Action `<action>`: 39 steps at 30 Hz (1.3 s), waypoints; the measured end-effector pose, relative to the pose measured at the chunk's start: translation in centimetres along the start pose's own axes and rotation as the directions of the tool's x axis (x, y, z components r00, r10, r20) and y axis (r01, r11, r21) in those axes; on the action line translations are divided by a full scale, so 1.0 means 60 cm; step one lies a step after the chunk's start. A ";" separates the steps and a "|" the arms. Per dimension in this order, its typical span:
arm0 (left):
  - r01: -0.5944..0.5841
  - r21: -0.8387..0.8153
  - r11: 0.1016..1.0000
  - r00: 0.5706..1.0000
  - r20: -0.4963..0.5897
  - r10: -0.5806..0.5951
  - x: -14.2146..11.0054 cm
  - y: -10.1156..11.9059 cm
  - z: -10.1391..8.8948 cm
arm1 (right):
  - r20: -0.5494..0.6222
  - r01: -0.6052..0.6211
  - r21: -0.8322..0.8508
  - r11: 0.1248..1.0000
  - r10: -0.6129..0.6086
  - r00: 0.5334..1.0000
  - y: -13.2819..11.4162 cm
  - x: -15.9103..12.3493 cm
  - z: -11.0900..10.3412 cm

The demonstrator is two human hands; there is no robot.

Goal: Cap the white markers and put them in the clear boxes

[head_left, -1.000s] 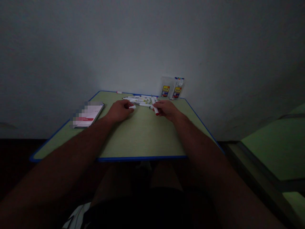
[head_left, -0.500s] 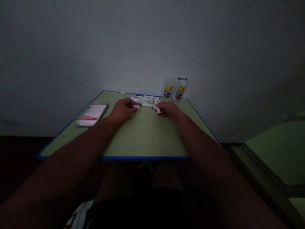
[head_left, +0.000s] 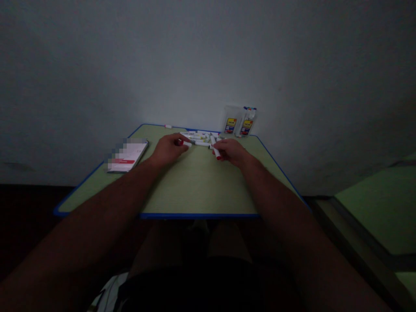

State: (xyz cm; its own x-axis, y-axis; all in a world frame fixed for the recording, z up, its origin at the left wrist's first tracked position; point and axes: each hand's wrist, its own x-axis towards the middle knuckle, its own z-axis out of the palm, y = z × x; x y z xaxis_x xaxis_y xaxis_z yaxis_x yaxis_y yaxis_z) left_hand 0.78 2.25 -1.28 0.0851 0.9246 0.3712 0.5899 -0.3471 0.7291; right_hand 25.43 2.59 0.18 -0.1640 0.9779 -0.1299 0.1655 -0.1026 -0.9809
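Both my arms reach over a small green table (head_left: 195,186) with a blue edge. My left hand (head_left: 169,148) is closed round a white marker with a red cap (head_left: 183,143). In my right hand (head_left: 231,150) is a second white marker with a red tip (head_left: 215,149), gripped with the fingers closed and the tip pointing towards me. Just beyond both hands lies a loose pile of several white markers (head_left: 199,137).
A phone (head_left: 127,155) with a lit screen lies at the table's left side. Two clear marker packs (head_left: 239,121) lean against the grey wall at the back right. One lone marker (head_left: 168,126) lies at the far edge. Another green table (head_left: 377,208) stands to the right.
My left hand has picked a marker out of the pile and turned it so the red cap shows. My right hand has drawn its marker slightly nearer. The view shifted a little.
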 end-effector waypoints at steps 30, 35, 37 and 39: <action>0.007 0.085 0.996 1.000 -0.017 -0.005 -0.003 0.008 -0.002 | 0.061 0.005 -0.031 1.000 -0.003 0.998 0.004 0.002 0.000; -0.038 0.050 0.998 0.999 -0.021 0.039 0.001 -0.003 0.002 | 0.041 -0.022 -0.023 0.999 0.023 0.999 -0.002 -0.003 0.005; -0.040 0.033 0.999 0.999 -0.029 0.041 0.001 -0.003 0.002 | 0.039 -0.028 -0.021 0.999 0.029 0.999 -0.004 -0.006 0.007; -0.034 0.015 0.999 0.999 -0.039 0.034 0.001 -0.001 0.001 | 0.039 -0.030 -0.020 0.999 0.031 0.999 -0.004 -0.006 0.007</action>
State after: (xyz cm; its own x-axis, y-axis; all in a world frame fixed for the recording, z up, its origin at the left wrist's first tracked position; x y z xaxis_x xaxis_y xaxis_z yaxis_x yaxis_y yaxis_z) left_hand 0.82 2.34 -1.34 0.0741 0.9053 0.4183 0.5986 -0.3758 0.7074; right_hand 25.03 2.18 0.43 -0.1968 0.9664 -0.1654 0.1893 -0.1281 -0.9735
